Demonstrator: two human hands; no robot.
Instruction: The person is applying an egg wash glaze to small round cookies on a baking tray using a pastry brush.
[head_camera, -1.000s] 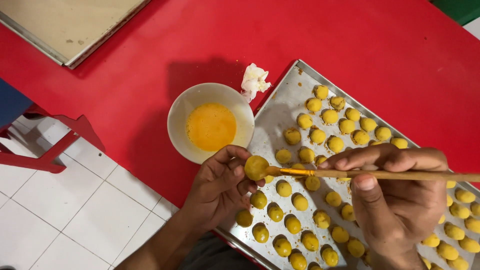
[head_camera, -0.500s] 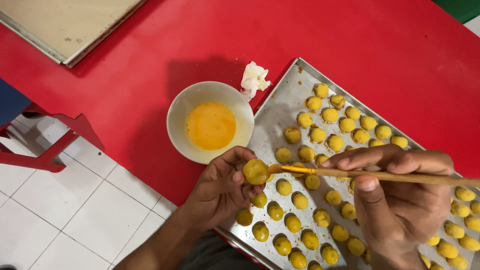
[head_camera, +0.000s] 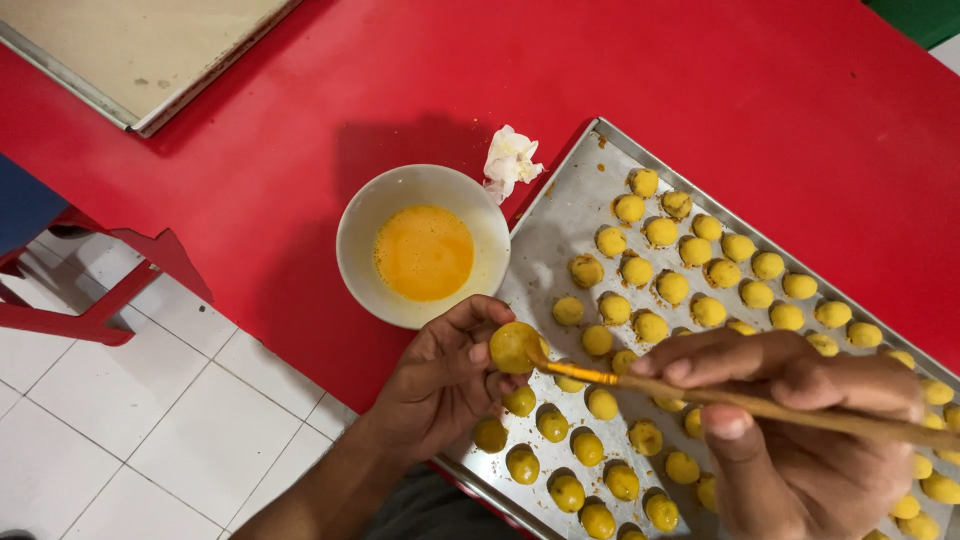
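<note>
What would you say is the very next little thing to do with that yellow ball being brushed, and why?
Probably turn the dough ball a little in the left hand so the brush in the right hand reaches an unglazed side: its tip touches only one edge, and the balls on the tray look glossy on top.

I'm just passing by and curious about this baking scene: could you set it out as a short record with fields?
Left hand: holds one yellow dough ball in its fingertips
Right hand: holds a brush, its tip on that ball
Tray: metal, rows of yellow balls
Bowl: white, holding orange-yellow liquid, left of the tray
Crumpled tissue: beside the bowl
Table: red
</note>
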